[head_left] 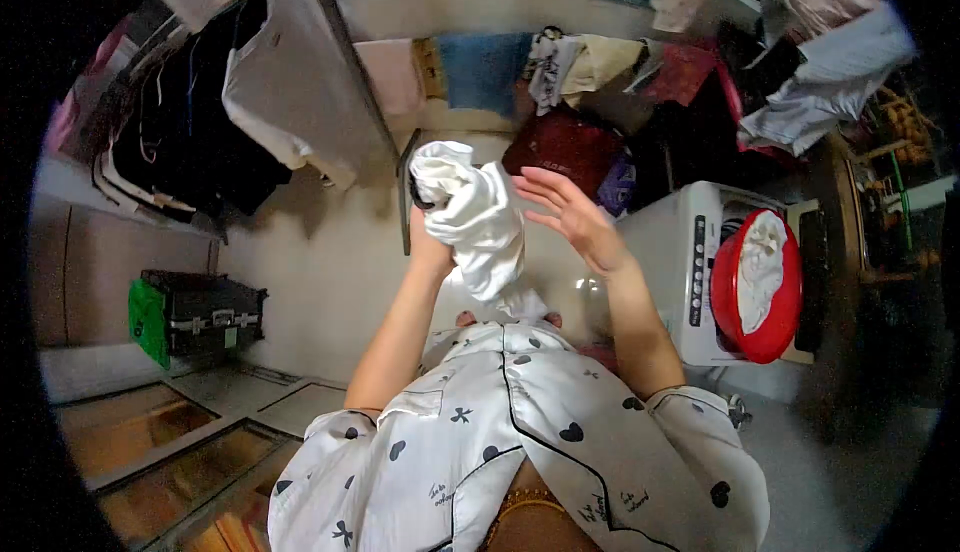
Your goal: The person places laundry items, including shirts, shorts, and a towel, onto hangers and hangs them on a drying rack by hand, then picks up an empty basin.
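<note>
A bunched white cloth garment [478,214] hangs in front of me, its upper end crumpled and a small dark part showing at its left edge. My left hand [430,242] is closed on it from the left; the cloth hides most of the fingers. To the right of the cloth, my right hand [570,217] is raised with its fingers stretched out and holds nothing. Its fingertips are close to the garment; whether they touch it I cannot tell.
A red basin [728,287] holding white cloth stands on a white washing machine [668,272] at right. Dark clothes [190,122] and a grey garment [300,72] hang at left. Towels [485,70] hang along the back wall. A black case [210,312] stands at left.
</note>
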`<act>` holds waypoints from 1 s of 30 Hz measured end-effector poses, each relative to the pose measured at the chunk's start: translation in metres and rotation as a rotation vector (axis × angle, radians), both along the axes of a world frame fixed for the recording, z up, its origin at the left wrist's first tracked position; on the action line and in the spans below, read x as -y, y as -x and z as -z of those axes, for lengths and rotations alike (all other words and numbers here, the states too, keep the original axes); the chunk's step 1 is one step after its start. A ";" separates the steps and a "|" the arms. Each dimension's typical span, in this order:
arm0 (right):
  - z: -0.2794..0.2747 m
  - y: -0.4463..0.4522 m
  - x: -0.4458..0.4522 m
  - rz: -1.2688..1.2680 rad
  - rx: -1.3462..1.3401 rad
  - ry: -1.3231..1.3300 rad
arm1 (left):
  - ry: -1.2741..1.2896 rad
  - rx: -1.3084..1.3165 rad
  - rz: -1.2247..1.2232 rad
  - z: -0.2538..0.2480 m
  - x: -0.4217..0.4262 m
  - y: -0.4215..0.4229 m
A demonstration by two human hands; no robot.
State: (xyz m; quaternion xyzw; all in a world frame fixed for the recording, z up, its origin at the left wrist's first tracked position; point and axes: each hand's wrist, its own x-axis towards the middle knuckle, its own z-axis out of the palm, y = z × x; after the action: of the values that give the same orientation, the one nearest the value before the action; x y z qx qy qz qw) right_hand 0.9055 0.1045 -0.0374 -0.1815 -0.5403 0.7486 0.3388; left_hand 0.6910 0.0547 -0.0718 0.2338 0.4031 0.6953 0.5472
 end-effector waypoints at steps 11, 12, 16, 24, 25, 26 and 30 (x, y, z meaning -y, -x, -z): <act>-0.006 0.235 0.033 0.126 0.399 0.019 | 0.054 -0.334 -0.303 -0.001 0.072 0.206; -0.007 0.257 0.034 0.167 0.335 0.046 | 0.067 -0.305 -0.339 -0.014 0.090 0.233; -0.007 0.257 0.014 0.204 0.130 0.408 | -0.003 -0.129 -0.429 -0.011 0.121 0.240; 0.022 0.284 -0.034 -0.113 0.012 0.716 | 0.087 -0.145 -0.544 -0.009 0.153 0.226; 0.023 0.289 -0.040 -0.149 0.021 0.726 | 0.099 -0.152 -0.554 -0.006 0.158 0.226; 0.027 0.292 -0.043 -0.196 0.029 0.732 | 0.075 -0.085 -0.590 -0.002 0.170 0.222; 0.015 0.311 -0.043 -0.377 0.063 0.770 | 0.015 0.151 -0.711 0.018 0.204 0.224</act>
State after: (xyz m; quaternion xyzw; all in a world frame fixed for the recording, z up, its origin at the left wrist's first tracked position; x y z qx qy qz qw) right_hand 0.5946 0.1477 -0.0526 -0.2154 -0.2554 0.9385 0.0870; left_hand 0.4669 -0.1496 -0.0900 0.0231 0.4227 0.8545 0.3011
